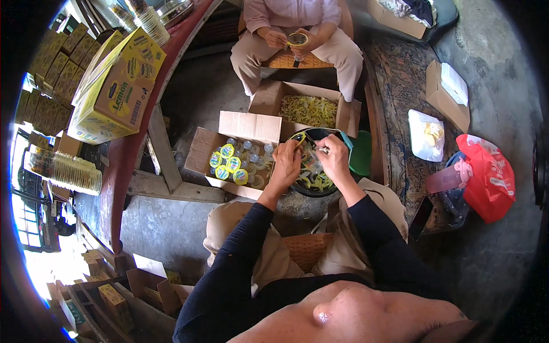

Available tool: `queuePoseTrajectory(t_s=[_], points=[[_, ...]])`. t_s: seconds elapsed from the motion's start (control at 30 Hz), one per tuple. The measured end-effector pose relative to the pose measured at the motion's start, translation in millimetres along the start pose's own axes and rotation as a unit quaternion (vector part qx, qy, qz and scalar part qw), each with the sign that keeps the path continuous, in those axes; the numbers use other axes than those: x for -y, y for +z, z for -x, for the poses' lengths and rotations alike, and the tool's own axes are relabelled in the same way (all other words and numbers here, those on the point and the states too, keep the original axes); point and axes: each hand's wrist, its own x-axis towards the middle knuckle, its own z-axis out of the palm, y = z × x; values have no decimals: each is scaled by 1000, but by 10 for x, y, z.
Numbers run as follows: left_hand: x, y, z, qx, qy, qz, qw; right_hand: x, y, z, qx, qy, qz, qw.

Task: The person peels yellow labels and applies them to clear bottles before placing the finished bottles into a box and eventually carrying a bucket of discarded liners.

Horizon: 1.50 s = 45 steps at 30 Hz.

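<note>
My left hand point(287, 163) and my right hand point(334, 159) are held close together over a black bowl point(336, 188) that holds yellow-green peeled strips. Between them they grip a small clear plastic cup point(310, 155), with a yellow-green strip coming off near my left fingers. Just left of my hands an open cardboard box point(206, 150) holds several small clear cups, some with yellow and blue lids point(227, 162). Beyond the bowl a second cardboard box point(347, 111) is filled with yellow strips.
Another person sits opposite on a stool, both hands on a small cup point(297, 40). A red table point(117, 166) on the left carries a yellow carton point(117, 91) and stacked clear cups point(71, 171). A red bag point(489, 177), a white bag point(426, 134) and boxes lie at right.
</note>
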Motion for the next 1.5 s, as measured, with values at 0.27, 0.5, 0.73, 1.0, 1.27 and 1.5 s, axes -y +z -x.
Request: queuePoseTrajectory(t_s=[0.27, 0.5, 0.73, 1.0, 1.27, 1.5], points=[[-12, -78, -94, -8, 0, -18, 1000, 80, -42, 6, -4, -30, 13, 999], [-4, -47, -42, 8, 14, -12, 1000, 121, -21, 15, 9, -54, 93, 994], [-151, 37, -3, 14, 63, -33, 997, -158, 102, 36, 6, 56, 80, 995], [-74, -118, -35, -37, 17, -122, 992, 220, 30, 95, -17, -23, 49, 998], [-65, 38, 28, -45, 18, -109, 993, 235, 145, 150, 24, -74, 112, 991], [-208, 55, 16, -17, 30, -89, 995, -90, 116, 21, -51, 90, 8, 995]])
